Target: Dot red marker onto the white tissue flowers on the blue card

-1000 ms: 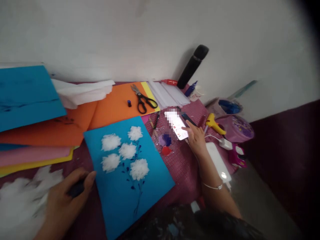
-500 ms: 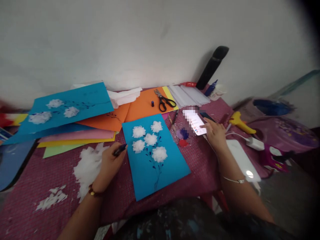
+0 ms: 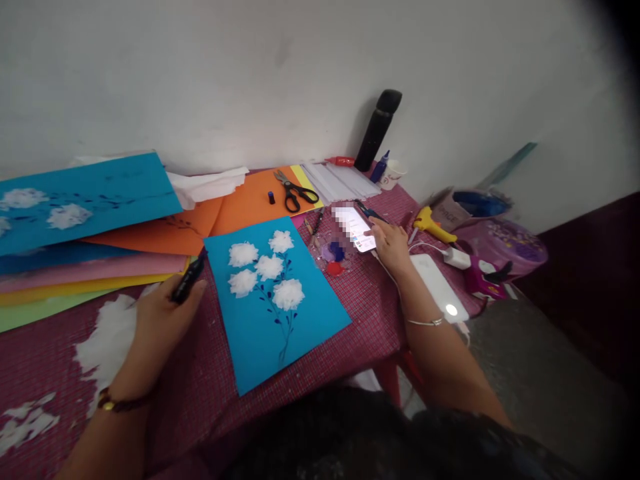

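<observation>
My left hand (image 3: pixel 163 313) is closed around a dark marker pen (image 3: pixel 187 280). Its blue tip points up, beside the top left corner of a blue sheet (image 3: pixel 320 320). White ruffled paper flowers (image 3: pixel 289 294) with painted dark blue stems and leaves decorate that sheet. My right hand (image 3: pixel 393 248) rests at the lower right of a lit phone (image 3: pixel 361 233), fingers extended and one fingertip on the screen. Part of the phone's screen is blurred out. A small blue cap (image 3: pixel 271 197) stands on the orange paper.
Scissors (image 3: pixel 295 193) lie on orange paper (image 3: pixel 245 208). A second flowered blue sheet (image 3: pixel 115 180) tops coloured papers at left, near torn white paper (image 3: pixel 107 333). Rightward are a black bottle (image 3: pixel 376 133), yellow glue gun (image 3: pixel 435 225), white power bank (image 3: pixel 437 287) and paint palette (image 3: pixel 325 253).
The view has turned right, so the table's things appear farther left. My left hand has drawn back slightly from the blue sheet with the marker. My right hand stays at the phone.
</observation>
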`<state>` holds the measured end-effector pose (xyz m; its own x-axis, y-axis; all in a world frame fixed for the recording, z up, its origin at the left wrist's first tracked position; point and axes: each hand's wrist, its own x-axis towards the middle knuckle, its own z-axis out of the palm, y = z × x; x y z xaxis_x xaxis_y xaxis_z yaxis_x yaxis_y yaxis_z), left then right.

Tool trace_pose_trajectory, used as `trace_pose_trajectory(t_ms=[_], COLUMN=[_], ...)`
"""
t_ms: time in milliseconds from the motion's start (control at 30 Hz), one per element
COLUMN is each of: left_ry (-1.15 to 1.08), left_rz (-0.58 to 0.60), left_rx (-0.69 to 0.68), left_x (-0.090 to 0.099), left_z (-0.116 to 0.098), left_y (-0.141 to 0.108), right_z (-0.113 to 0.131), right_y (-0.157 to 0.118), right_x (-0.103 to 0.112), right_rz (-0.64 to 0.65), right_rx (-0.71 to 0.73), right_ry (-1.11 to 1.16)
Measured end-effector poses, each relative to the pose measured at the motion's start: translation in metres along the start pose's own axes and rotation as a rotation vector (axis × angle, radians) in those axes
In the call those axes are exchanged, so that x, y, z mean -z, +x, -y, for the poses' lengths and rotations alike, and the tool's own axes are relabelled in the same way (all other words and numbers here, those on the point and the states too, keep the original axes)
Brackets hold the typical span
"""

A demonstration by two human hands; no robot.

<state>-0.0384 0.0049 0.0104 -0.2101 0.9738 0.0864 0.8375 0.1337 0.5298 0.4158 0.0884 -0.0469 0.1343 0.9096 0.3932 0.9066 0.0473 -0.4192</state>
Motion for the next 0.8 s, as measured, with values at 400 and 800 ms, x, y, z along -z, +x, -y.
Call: trace_pose_trajectory(t_ms=[400, 800], left_ry=[0.033, 0.046], left_rz=[-0.018, 0.016], left_rx=[-0.051, -0.068], left_x=[0.003, -0.005], left_z=[-0.011, -0.001], left_y=[-0.009, -0.009], right_z=[-0.001, 0.010], right_y=[0.000, 0.001], right_x=[0.000, 0.012], right_rz=[0.009, -0.017], right_rx=[-0.001, 0.028], right_ry=[-0.005, -0.054])
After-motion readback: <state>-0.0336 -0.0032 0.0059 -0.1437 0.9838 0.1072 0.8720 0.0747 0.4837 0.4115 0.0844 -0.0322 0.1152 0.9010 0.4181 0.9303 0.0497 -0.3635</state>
